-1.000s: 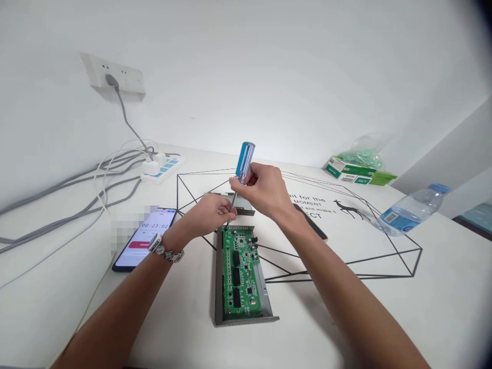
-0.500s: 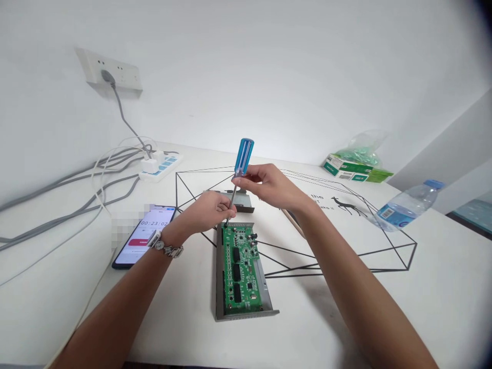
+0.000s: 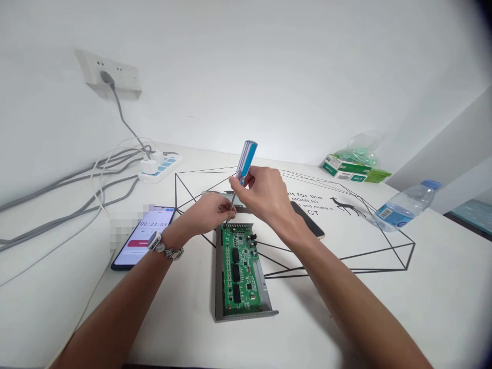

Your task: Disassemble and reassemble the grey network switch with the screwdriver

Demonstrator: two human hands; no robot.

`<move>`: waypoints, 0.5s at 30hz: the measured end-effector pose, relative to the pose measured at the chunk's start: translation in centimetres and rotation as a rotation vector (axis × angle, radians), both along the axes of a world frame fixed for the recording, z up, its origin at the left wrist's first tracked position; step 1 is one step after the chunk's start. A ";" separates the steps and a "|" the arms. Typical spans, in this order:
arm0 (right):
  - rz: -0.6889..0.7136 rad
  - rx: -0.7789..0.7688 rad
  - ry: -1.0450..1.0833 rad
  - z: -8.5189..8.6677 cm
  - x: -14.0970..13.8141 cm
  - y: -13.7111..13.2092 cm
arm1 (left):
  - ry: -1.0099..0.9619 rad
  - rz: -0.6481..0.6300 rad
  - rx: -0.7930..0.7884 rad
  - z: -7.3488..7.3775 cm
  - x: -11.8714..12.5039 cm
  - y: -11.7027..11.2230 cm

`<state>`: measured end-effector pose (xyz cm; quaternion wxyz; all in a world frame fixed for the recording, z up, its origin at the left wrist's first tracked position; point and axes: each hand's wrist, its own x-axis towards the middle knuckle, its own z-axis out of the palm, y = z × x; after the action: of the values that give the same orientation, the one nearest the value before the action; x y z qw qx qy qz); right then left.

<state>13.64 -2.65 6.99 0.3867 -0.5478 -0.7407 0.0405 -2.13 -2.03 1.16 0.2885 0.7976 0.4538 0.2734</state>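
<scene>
A screwdriver point(image 3: 246, 156) with a blue and clear handle stands tilted, its tip down at the far left corner of a green circuit board point(image 3: 242, 271). My right hand point(image 3: 263, 190) is closed around the lower part of its handle. My left hand point(image 3: 215, 211) pinches the shaft low down, near the tip. The board lies in a grey metal tray-like casing point(image 3: 220, 277) on the table. Where the tip meets the board is too small to make out. Behind my hands lies another grey metal piece point(image 3: 241, 209), partly hidden.
A phone showing a timer point(image 3: 144, 238) lies left of my left wrist. A dark phone-like slab point(image 3: 309, 221) is partly behind my right forearm. Farther off are a power strip point(image 3: 159, 169) with cables, a water bottle point(image 3: 407, 207) and green-white boxes point(image 3: 346, 168).
My right hand has turned and shifted its grip on the screwdriver handle, and the handle leans more to the right. My left hand stays on the shaft.
</scene>
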 end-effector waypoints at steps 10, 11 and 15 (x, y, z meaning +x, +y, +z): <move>0.049 0.022 0.079 -0.1 0.4 0.3 | 0.007 0.048 0.065 0.1 0.2 -0.1; 0.066 0.020 0.106 0.2 0.5 0.4 | -0.008 0.055 0.077 0.2 0.3 -0.2; 0.089 0.100 0.249 1.8 1.9 0.6 | -0.072 0.047 0.125 0.7 0.9 -1.0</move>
<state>15.52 -2.01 8.79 0.5002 -0.4854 -0.7116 0.0883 -1.27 -3.00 1.82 0.2477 0.7929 0.4438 0.3362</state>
